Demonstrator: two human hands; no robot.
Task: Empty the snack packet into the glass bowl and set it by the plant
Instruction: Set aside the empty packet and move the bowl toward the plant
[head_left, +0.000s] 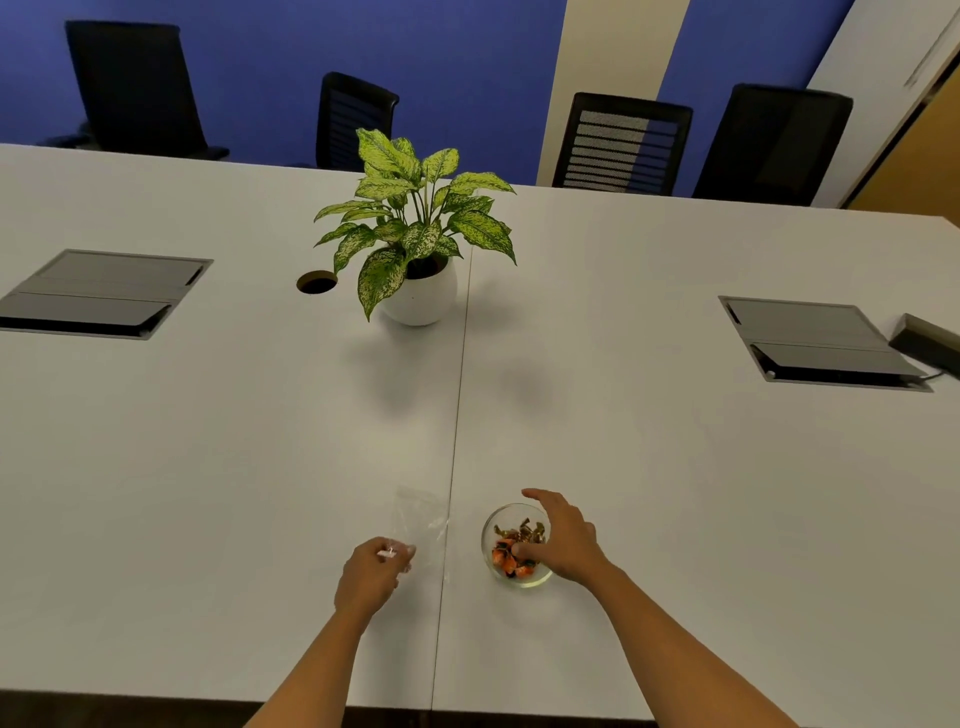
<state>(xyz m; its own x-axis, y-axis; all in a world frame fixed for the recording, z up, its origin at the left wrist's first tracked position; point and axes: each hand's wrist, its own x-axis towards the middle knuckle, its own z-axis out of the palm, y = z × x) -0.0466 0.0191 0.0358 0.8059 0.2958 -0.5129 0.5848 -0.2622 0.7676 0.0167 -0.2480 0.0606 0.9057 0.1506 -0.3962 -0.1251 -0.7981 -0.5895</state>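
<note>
A small glass bowl (506, 574) holding orange and brown wrapped snacks stands on the white table near the front edge, right of the table seam. My right hand (563, 540) is spread over the bowl's right side, thumb at the near rim and fingers arched past the far rim; whether it grips is unclear. A clear, empty-looking plastic packet (420, 519) lies flat just left of the seam. My left hand (371, 574) pinches the packet's near corner. A green leafy plant (415, 223) in a round white pot (423, 301) stands at the table's middle, far from the bowl.
Two grey cable hatches are set into the table, one at the left (98, 293) and one at the right (815, 343). A round cable hole (317, 282) lies left of the pot. A dark box (930, 343) sits at the right edge. Black chairs (623, 143) line the far side.
</note>
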